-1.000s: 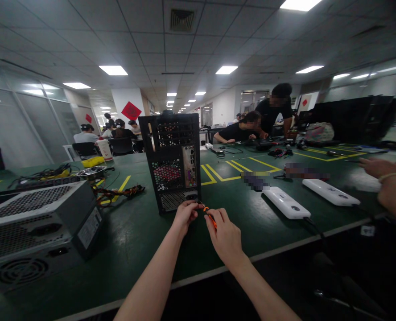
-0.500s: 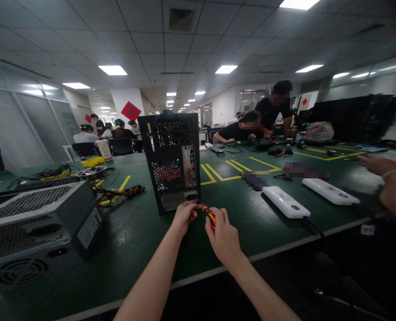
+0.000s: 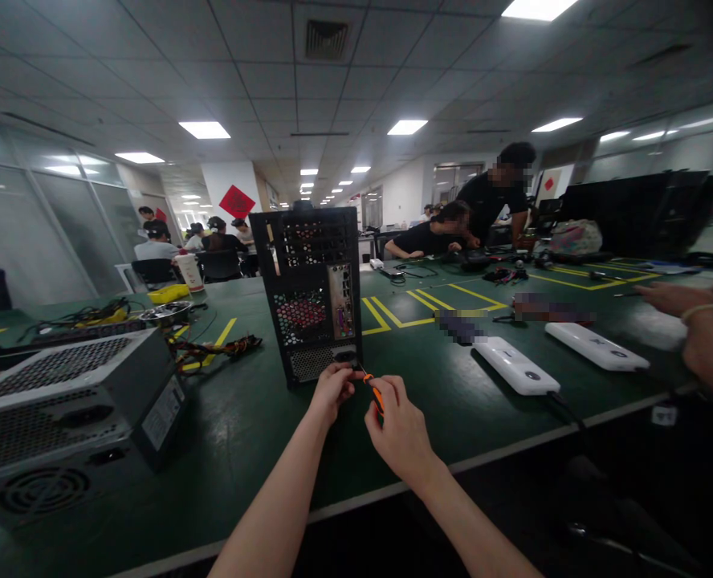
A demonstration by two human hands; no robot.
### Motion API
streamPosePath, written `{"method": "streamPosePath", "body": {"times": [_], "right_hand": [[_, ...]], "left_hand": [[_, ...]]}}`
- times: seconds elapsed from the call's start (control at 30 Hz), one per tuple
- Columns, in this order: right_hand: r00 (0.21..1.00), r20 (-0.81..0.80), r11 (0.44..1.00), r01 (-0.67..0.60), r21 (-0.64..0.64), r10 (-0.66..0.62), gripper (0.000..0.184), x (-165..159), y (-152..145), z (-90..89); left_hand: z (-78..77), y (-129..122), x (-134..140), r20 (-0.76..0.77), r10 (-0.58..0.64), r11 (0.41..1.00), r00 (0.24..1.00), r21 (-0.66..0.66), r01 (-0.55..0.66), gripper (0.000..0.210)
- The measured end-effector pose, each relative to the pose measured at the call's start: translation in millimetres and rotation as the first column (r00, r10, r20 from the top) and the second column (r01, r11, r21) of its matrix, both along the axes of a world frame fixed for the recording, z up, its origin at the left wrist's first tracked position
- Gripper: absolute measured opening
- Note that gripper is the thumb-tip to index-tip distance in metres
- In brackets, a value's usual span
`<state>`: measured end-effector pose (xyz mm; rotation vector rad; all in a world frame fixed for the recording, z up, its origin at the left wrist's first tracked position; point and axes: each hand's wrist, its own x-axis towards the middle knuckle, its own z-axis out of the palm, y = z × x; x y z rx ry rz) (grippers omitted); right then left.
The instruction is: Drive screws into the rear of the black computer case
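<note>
A black computer case (image 3: 266, 281) stands upright on the green table, its back panel facing me. Low in that panel sits a power supply (image 3: 309, 365) with a honeycomb grille and a socket. My right hand (image 3: 401, 421) is closed around the handle of an orange and black screwdriver (image 3: 378, 393). The screwdriver's shaft points up and left at the lower right corner of the case. My left hand (image 3: 332, 391) is at the case's bottom edge with its fingers pinched near the screwdriver's tip. Whatever is between those fingers is too small to make out.
Loose grey power supplies (image 3: 79, 417) are stacked at the left, with a bundle of cables (image 3: 224, 350) behind. White power banks (image 3: 516, 365) lie to the right. Another person's hand (image 3: 687, 301) reaches in at the far right. A paper cup (image 3: 189, 273) stands behind the cables.
My right hand has turned slightly around the screwdriver, so its handle shows less and its shaft more. My left hand keeps its place. The other person's hand at the right has shifted a little.
</note>
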<state>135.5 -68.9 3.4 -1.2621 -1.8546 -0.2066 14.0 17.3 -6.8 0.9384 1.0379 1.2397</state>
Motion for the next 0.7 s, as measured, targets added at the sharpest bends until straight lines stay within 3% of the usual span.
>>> {"method": "streamPosePath", "body": {"times": [0.37, 0.7], "right_hand": [[0.99, 0.022, 0.99, 0.137, -0.017, -0.137, 0.024, 1.9, 0.4, -1.4], [1.0, -0.017, 1.0, 0.015, 0.003, -0.015, 0.031, -0.3, -1.3, 0.6]], "left_hand": [[-0.9, 2.2, 0.1, -0.064, -0.01, 1.0, 0.998, -0.014, 0.009, 0.029], [7.2, -4.4, 1.8, -0.097, -0.045, 0.999, 0.994, -0.006, 0.044, 0.025]]}}
